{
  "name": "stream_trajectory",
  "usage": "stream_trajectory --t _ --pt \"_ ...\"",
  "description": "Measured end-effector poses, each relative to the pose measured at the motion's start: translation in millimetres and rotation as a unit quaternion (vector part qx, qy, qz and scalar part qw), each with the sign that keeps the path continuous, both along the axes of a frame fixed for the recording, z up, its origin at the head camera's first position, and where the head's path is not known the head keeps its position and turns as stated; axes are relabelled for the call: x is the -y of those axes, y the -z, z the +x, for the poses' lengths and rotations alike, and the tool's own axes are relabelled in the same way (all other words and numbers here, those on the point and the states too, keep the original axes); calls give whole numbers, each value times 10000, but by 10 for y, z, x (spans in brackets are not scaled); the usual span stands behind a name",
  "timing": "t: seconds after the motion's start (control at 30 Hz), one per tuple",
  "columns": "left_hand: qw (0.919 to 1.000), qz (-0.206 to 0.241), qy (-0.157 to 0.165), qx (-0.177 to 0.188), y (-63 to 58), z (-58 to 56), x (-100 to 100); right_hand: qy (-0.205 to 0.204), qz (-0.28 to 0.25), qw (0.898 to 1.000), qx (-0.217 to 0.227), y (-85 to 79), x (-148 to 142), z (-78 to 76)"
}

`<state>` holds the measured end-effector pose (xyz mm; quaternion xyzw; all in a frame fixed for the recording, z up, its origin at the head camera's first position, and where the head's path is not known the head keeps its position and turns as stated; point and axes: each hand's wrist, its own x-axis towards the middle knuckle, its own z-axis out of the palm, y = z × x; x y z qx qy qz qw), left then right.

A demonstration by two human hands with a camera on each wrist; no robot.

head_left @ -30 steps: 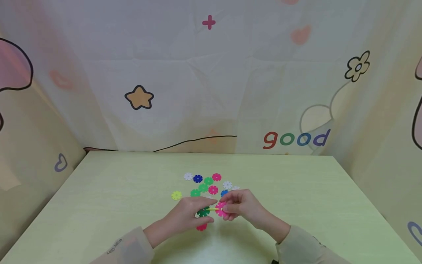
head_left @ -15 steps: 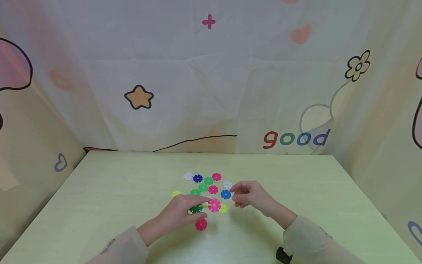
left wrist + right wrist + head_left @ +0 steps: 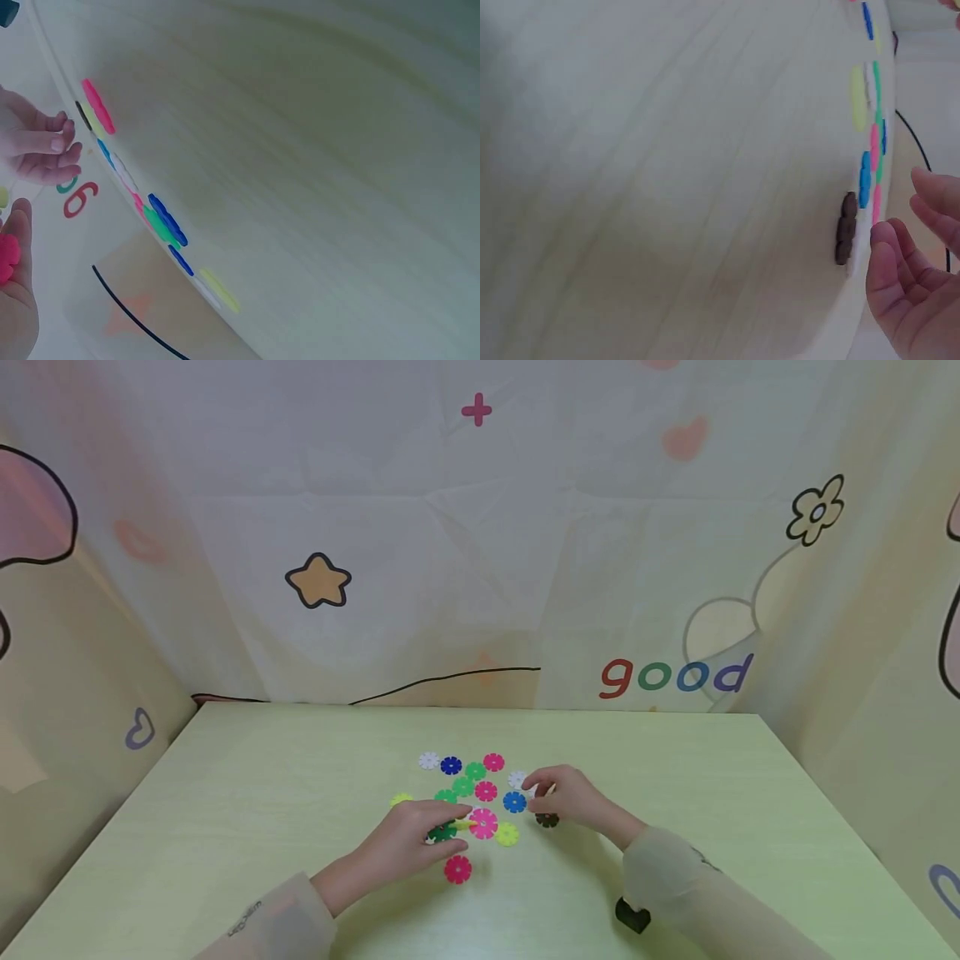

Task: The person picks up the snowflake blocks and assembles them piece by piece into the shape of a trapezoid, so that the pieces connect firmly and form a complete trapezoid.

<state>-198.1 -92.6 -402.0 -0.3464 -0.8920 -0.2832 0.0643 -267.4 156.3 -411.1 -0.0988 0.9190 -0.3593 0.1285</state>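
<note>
Above the bench point(image 3: 247, 810), the left hand point(image 3: 408, 839) pinches a dark-green notched disc point(image 3: 444, 832) joined to a yellow disc point(image 3: 461, 825) and pink disc point(image 3: 483, 824); the right hand point(image 3: 576, 797), loosely spread, hovers by a dark-brown disc point(image 3: 547, 820).

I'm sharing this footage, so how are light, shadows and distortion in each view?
Head view: soft light, faint shadows on the table below the left hand and right hand; left wrist view: table dim, with soft darker bands; right wrist view: table edge visibly bowed, left side darker.

Printed cloth point(image 3: 405, 527) hangs behind a pale table point(image 3: 225, 810).
</note>
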Motion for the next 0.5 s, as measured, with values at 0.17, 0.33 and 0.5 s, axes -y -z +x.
stream_trajectory --t 0.17,0.33,0.5 --pt "10000 46 -34 48 1 -12 14 -70 312 9995 -28 61 62 -70" --pt "9999 98 -64 88 12 -22 36 -268 492 9984 -71 107 105 -107" --pt "9999 81 -104 75 13 -25 55 -434 709 9965 -104 135 140 -134"
